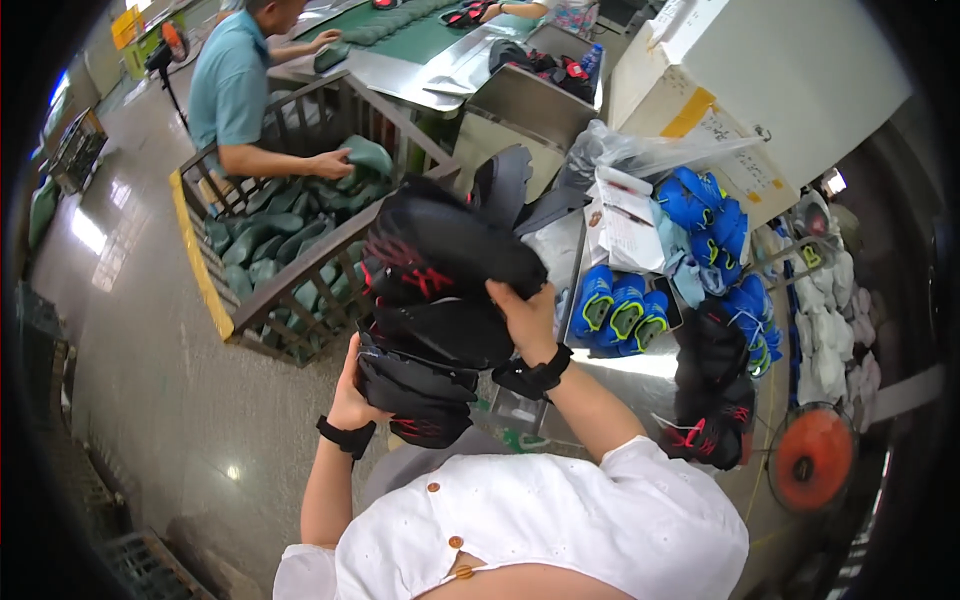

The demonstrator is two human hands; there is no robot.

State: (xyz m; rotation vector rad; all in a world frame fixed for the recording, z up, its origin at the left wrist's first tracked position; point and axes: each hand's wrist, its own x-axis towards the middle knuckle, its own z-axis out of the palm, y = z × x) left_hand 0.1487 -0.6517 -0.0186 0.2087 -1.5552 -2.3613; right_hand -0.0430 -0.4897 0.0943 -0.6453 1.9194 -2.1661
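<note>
Factory floor, grey polished concrete; steel bench (640, 365) at 3 o'clock. Stack of black shoe uppers (440, 300) mid-frame, raised before chest. Left hand (352, 392) cupped under stack bottom, fingers hidden; right hand (528, 318) clamped on right edge, thumb on top. Stack leans, long axis from 7 to 1 o'clock, top pieces fanning toward 1. Risk: top uppers slide off, since grip pins lower layers only. Blue uppers (625, 310) on bench at 3. Slatted crate (290, 290) of green pieces at 10, another worker's hand (330, 162) in it.

Steel table (620, 365) under blue shoe uppers (625, 310)
</note>
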